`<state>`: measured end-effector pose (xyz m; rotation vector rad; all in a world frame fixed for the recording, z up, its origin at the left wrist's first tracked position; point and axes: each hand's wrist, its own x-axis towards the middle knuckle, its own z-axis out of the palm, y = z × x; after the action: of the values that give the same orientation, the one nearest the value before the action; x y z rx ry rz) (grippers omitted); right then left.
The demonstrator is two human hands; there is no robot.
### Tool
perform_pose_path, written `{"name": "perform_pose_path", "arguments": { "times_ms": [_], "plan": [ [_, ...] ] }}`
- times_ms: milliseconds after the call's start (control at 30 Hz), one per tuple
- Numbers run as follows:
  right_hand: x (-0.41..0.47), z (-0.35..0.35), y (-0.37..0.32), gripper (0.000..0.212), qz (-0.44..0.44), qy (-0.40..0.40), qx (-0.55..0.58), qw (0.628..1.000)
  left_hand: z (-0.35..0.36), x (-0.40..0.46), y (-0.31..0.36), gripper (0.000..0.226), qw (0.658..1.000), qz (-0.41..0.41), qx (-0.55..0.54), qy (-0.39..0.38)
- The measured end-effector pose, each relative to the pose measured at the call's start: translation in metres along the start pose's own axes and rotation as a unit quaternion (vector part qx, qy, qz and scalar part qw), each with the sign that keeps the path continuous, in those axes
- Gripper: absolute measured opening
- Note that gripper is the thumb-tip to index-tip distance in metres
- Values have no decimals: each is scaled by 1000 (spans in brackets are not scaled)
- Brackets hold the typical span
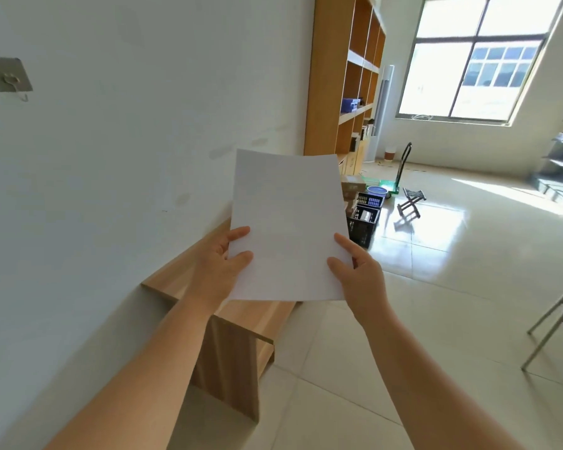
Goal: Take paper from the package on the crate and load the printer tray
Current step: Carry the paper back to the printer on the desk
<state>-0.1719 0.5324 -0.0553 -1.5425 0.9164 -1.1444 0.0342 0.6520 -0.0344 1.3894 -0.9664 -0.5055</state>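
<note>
A white sheaf of paper (288,222) is held up in front of the person, upright and slightly bowed, its blank face toward the camera; whether it is one sheet or several cannot be told. The left hand (223,264) grips the lower left edge, at about 8 o'clock on the sheet, with the thumb and one finger curled over the front and the remaining fingers hidden behind. The right hand (359,274) grips the lower right edge, at about 4 o'clock, with the thumb pressed on the front face and the forefinger laid along the side edge. Both hands are closed on the paper, one at each lower corner, so the sheet rises above and between them. Both forearms are bare and reach up from the bottom of the view. Below and behind the paper, at 7 o'clock from it, a low wooden bench (241,323) runs along the white wall (111,157). A metal adhesive hook (9,77) is stuck to the wall at 10 o'clock. At 1 o'clock from the paper stands a tall wooden shelving unit (345,79), and just beside the sheet's right edge, at 3 o'clock, a black plastic crate (363,224) sits on the tiled floor (452,287) with cardboard boxes (351,186) behind it. Farther off at 2 o'clock are a small folding stool (410,203) and a bright window (475,60).
</note>
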Motion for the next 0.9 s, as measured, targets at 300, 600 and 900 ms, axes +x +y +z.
{"name": "perform_pose_path", "arguments": {
  "times_ms": [300, 600, 900],
  "plan": [
    [85, -56, 25, 48, -12, 33, 1, 999, 87, 76, -12, 38, 995, -30, -87, -39],
    [190, -132, 51, 47, -24, 25, 18, 999, 192, 151, -25, 40, 994, -18, -100, -37],
    [283, -171, 85, 46, -4, 35, 9, 999, 268, 228, -45, 39, 996, -23, -82, -37]
  ]
}}
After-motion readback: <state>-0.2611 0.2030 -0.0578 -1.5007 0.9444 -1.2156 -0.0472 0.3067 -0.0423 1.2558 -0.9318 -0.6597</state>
